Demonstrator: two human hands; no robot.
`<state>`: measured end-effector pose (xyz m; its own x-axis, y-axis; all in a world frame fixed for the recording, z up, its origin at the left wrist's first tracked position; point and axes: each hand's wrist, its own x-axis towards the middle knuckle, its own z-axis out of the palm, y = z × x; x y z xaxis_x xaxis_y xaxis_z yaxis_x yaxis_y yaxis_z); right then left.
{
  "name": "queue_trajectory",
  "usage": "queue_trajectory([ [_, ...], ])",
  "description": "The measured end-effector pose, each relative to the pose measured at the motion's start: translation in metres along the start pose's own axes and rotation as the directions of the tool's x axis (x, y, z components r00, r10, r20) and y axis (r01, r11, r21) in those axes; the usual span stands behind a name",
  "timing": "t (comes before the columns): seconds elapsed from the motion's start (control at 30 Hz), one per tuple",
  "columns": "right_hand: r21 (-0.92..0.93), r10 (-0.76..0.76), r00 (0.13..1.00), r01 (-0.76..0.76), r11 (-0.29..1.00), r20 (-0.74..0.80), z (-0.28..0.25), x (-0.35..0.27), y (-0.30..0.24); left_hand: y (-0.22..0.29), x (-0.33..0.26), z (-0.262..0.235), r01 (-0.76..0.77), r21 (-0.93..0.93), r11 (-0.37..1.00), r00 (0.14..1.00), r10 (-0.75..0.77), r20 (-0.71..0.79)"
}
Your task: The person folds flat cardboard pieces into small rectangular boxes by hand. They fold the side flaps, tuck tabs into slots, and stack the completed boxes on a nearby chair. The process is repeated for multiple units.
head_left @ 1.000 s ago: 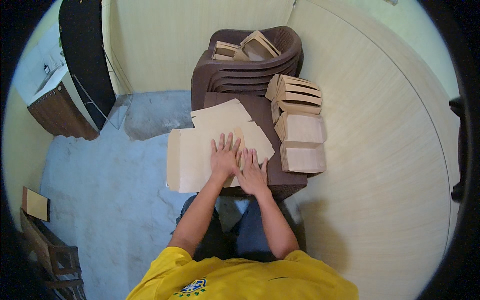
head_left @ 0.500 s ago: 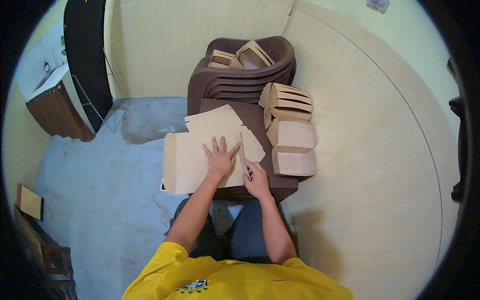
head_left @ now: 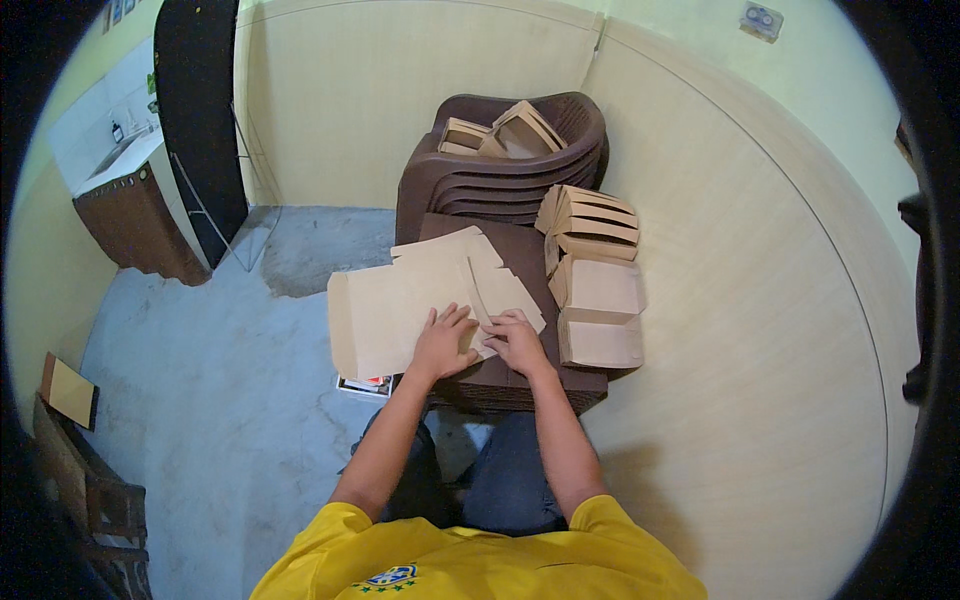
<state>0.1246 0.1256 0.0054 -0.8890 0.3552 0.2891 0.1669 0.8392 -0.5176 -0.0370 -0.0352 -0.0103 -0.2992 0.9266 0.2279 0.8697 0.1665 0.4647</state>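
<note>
A flat die-cut tan cardboard sheet (head_left: 385,305) lies on a dark brown surface in front of me, its left end reaching past the edge. On its right part a narrow flap (head_left: 474,290) stands up along a crease. My left hand (head_left: 443,342) rests on the sheet left of this flap, palm down with its fingers apart. Close to its right, my right hand (head_left: 517,342) has its fingers bent together at the near end of the flap, pinching it. The fingertips of the right hand are partly hidden.
Beyond the surface stand stacked brown plastic chairs (head_left: 500,175) with folded cardboard boxes (head_left: 527,133) on the top seat. More open boxes (head_left: 605,285) sit along the right edge, near the wall. A small box of items (head_left: 365,385) shows below the sheet's near left edge.
The sheet has turned slightly counterclockwise. My left hand has slid toward its near edge, and my right hand has shifted up along the flap. The whole view has also shifted a little.
</note>
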Motion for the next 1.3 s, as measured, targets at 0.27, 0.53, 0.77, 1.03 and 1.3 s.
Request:
queue_trajectory([
  [0.27,0.121,0.079,0.997,-0.081,0.989,0.026,-0.001,-0.004,0.010,-0.015,-0.003,0.001,-0.081,-0.141,0.987,0.996,0.074,-0.053],
  [0.53,0.063,0.322,0.947,-0.322,0.945,0.004,-0.005,0.024,0.007,-0.006,0.018,-0.001,0.054,-0.172,0.984,0.984,-0.082,-0.158],
  [0.77,-0.140,0.441,0.884,-0.462,0.876,-0.156,0.004,0.006,0.000,0.003,0.021,0.001,0.090,-0.129,0.988,0.974,-0.114,-0.196],
  [1.03,0.037,0.430,0.893,-0.429,0.903,-0.136,0.009,-0.001,0.021,0.004,0.018,0.004,0.089,-0.132,0.987,0.964,-0.118,-0.237],
  [1.3,-0.024,0.398,0.908,-0.404,0.914,-0.128,0.008,-0.004,0.015,0.004,0.017,0.003,0.106,-0.144,0.984,0.970,-0.134,-0.201],
])
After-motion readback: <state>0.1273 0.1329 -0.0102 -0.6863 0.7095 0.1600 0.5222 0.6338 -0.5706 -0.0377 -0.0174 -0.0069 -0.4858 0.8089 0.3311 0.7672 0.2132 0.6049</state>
